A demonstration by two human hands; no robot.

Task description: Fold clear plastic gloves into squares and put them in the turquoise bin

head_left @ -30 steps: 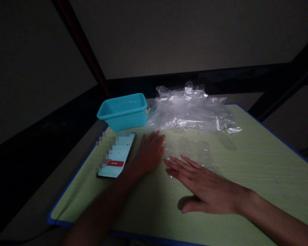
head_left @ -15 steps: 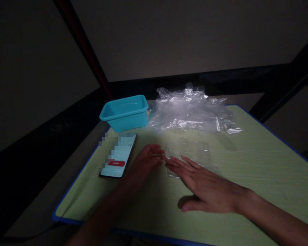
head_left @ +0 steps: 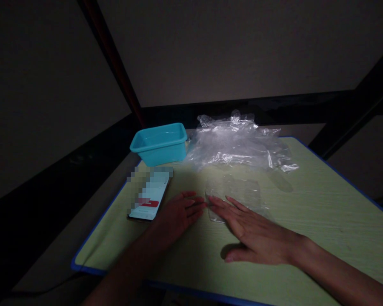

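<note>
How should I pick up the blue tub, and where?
I'd pinch the near rim of the blue tub from above: the tub stands upright and its lip sticks outward, giving fingers an edge. Crumpled clear plastic crowds its right side.

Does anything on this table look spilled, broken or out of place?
Nothing looks spilled or broken. Two things stand out: blocky pixelation covers part of the phone, probably image masking rather than damage, and the heap of clear plastic at the back of the table lies crumpled, unlike the flat piece partly under the right hand.
</note>
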